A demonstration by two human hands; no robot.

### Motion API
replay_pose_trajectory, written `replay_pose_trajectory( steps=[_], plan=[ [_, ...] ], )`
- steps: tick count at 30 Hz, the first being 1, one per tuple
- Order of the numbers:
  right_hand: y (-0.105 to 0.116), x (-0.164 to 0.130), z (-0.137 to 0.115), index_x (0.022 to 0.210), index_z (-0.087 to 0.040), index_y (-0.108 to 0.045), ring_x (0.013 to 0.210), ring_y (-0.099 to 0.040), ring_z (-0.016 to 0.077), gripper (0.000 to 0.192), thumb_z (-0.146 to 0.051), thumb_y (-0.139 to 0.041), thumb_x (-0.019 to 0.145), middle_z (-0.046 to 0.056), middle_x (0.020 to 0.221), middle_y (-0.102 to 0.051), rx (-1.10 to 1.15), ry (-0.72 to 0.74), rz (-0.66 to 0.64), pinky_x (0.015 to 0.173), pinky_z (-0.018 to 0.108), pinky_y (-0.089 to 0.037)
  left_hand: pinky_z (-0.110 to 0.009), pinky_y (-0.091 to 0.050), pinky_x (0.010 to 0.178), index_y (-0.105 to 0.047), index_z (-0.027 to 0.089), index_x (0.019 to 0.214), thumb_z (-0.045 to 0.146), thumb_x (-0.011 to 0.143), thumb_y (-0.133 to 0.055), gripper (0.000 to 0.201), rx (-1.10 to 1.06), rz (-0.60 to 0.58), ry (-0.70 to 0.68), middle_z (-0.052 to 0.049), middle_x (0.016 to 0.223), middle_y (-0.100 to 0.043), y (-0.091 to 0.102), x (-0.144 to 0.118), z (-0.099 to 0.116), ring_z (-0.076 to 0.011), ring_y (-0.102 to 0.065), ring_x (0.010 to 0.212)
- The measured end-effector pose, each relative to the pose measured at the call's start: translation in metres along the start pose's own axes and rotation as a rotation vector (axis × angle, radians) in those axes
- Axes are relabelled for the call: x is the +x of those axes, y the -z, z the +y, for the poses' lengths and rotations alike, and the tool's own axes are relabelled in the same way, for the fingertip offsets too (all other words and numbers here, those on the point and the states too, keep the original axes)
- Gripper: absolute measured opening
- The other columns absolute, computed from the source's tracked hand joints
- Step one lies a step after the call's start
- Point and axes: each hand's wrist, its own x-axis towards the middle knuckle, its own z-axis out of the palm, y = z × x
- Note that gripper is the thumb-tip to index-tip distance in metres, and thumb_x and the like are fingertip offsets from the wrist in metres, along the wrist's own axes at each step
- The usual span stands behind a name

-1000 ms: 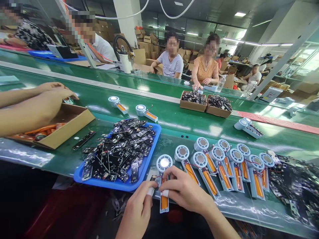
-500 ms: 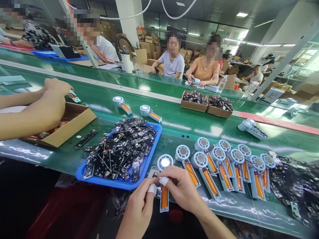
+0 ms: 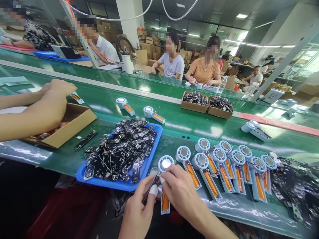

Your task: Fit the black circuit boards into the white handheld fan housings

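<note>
On the green table (image 3: 174, 122), beside the blue tray (image 3: 149, 167) of black boards, lies the small fan (image 3: 164, 186). The left hand (image 3: 139, 212) pinches a thin board (image 3: 151, 187) over it; the right hand (image 3: 181, 192) holds the fan down. The fitting step seems in hand; next calls for careful alignment.

Nine fan units (image 3: 224, 166) lie near the bench edge, three more (image 3: 152, 114) on the belt, two cardboard boxes (image 3: 206, 106) beyond.

I see left hand (image 3: 139, 212) and right hand (image 3: 180, 192) pinching a thin black circuit strip (image 3: 151, 187) over a fan handle shell (image 3: 163, 196), near edge. Blue tray (image 3: 119, 184) of black boards just left; row of shells (image 3: 229, 169) right.
</note>
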Motion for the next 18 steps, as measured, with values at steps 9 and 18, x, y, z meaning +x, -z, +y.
replay_pose_trajectory(
  steps=[9,18],
  plan=[
    [0.004,-0.001,-0.013,0.085,-0.018,-0.06,0.073,-0.053,0.0238,0.012,-0.008,-0.062,0.091,0.007,0.082,-0.059,-0.363,0.134,-0.053,0.057,0.035,-0.043,-0.031,-0.065,0.082,-0.077,0.021,0.109,0.031,0.093,-0.055,0.029,0.163,0.144,-0.314,-0.008,0.109,-0.081,-0.005,-0.005,-0.007,-0.0251,-0.079,0.095],
    [0.005,0.008,0.011,0.105,-0.019,-0.065,0.082,-0.064,0.0198,0.021,-0.004,-0.056,0.093,0.006,0.098,-0.067,-0.002,0.147,0.004,0.068,0.029,-0.052,-0.03,-0.064,0.082,-0.081,0.024,0.102,0.025,0.089,-0.059,0.026,0.0,0.041,-0.21,-0.006,0.1,-0.083,0.01,0.011,-0.004,-0.0237,-0.08,0.09]
  ],
)
